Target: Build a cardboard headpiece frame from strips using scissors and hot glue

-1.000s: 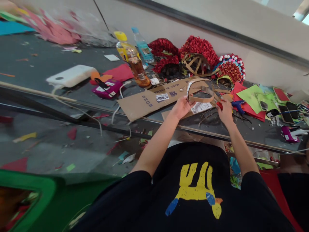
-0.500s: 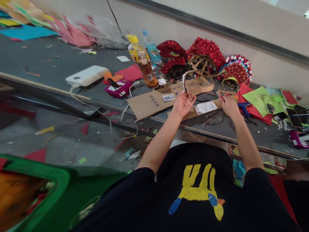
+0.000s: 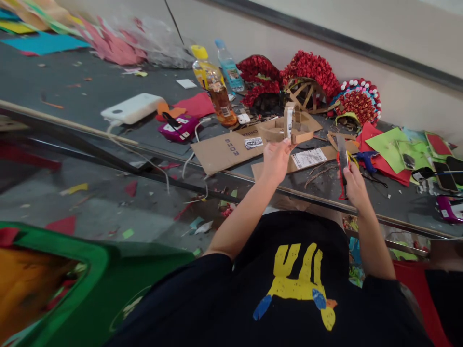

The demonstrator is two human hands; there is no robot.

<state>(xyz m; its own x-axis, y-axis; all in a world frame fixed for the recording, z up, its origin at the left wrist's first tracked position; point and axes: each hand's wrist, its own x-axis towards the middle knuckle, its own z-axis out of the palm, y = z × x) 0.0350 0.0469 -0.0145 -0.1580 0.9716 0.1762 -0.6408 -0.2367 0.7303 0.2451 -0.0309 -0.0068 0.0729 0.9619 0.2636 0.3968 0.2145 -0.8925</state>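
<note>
My left hand (image 3: 277, 161) is closed, pinching the lower edge of a frame of bent cardboard strips (image 3: 288, 123). One strip stands up as a loop with a white label on it; others curve round the base. My right hand (image 3: 356, 185) is wrapped round a tool with a flat grey metal blade (image 3: 341, 148) pointing up and a dark grip. Red and yellow parts show beside the blade; whether they belong to it I cannot tell. Beneath the hands lie a printed cardboard piece (image 3: 231, 152) and a cardboard strip with a white label (image 3: 309, 158).
A blue glue gun (image 3: 367, 160) lies near coloured paper (image 3: 388, 149) on the right. Red fringed pieces (image 3: 311, 72) and two bottles (image 3: 219, 91) stand behind. A white power bank (image 3: 132, 110) with a cable sits left; a green bin (image 3: 97, 270) is below.
The cardboard frame has turned, so its labelled loop now stands upright. My right hand has drawn back toward me and right, away from the frame, with the blade tilted up.
</note>
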